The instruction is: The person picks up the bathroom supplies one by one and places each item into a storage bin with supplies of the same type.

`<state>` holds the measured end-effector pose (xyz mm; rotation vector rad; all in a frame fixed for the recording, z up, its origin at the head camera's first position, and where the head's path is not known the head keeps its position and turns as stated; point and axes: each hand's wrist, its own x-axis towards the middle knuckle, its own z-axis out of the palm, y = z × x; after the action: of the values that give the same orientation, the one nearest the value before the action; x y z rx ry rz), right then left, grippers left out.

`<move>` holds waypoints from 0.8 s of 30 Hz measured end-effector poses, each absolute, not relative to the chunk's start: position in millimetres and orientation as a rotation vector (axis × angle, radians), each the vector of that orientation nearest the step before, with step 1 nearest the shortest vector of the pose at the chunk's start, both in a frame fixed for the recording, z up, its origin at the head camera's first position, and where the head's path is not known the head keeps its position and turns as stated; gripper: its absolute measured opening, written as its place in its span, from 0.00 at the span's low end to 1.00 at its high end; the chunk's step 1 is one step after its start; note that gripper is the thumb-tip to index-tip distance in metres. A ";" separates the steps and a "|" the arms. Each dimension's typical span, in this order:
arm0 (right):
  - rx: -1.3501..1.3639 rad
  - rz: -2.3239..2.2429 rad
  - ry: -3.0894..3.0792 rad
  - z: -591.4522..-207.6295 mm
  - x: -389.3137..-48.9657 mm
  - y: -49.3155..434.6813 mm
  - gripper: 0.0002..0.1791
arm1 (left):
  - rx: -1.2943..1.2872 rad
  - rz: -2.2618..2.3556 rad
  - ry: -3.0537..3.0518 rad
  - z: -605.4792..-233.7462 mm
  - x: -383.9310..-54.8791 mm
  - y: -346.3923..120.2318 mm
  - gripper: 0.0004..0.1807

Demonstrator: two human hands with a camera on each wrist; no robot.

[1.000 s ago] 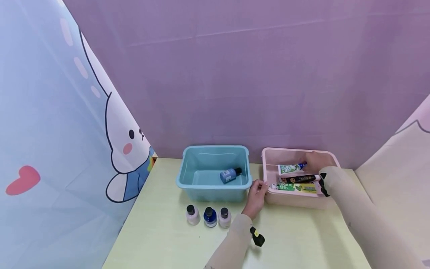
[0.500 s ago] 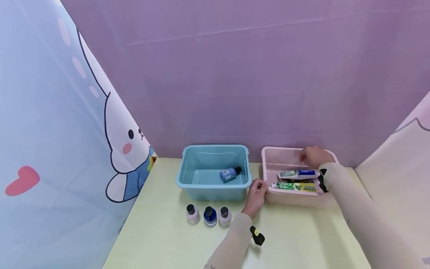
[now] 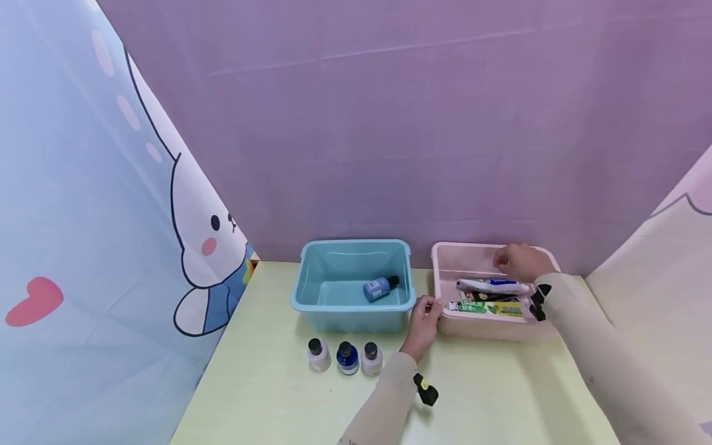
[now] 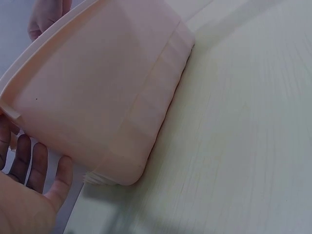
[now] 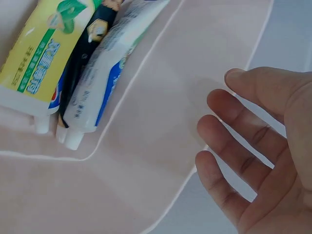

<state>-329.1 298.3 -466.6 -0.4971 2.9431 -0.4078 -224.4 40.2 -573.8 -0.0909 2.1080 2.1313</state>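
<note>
In the head view my left hand (image 3: 424, 324) holds the near left corner of a pink plastic bin (image 3: 489, 329), its thumb at the rim. The left wrist view shows several of its fingers (image 4: 39, 163) loosely bent beside the bin's wall. Over the bin's back right part is my right hand (image 3: 521, 262), holding nothing, its fingers spread and slightly bent in the right wrist view. Toothpaste tubes lie side by side along the bin's near side: a white and blue tube (image 5: 97, 90), a black tube (image 5: 83, 53) and a yellow and green tube (image 5: 41, 53).
Left of the pink bin stands a blue bin (image 3: 353, 318) with a blue bottle (image 3: 378, 288) lying in it. In front are a pale bottle (image 3: 319, 357), a dark blue bottle (image 3: 347, 358) and another pale bottle (image 3: 371, 360). A purple curtain (image 3: 361, 136) hangs behind.
My right hand has let go of the white and blue toothpaste tube and risen slightly. That tube has shifted towards the near side, beside the black one, and turned over somewhat. My left hand stays put.
</note>
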 end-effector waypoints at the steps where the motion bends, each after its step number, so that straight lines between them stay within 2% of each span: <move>1: -0.499 -0.422 2.944 -464.8 -327.0 297.4 0.07 | -0.084 2.134 2.109 -573.6 -224.0 39.9 0.16; 8: -0.493 -0.475 2.983 -457.1 -310.4 291.4 0.06 | -0.052 2.148 2.126 -572.3 -221.7 39.5 0.20; 17: -0.569 -0.565 3.118 -454.7 -288.6 285.9 0.05 | -0.084 2.128 2.176 -571.1 -219.4 41.4 0.14; 24: -0.615 -0.603 3.220 -455.5 -274.1 281.1 0.03 | -0.122 2.120 2.204 -573.6 -215.1 39.2 0.15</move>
<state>-274.1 281.1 -455.5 -0.6153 3.2198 -0.6032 -215.1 39.2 -573.6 -0.1222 2.2040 2.1199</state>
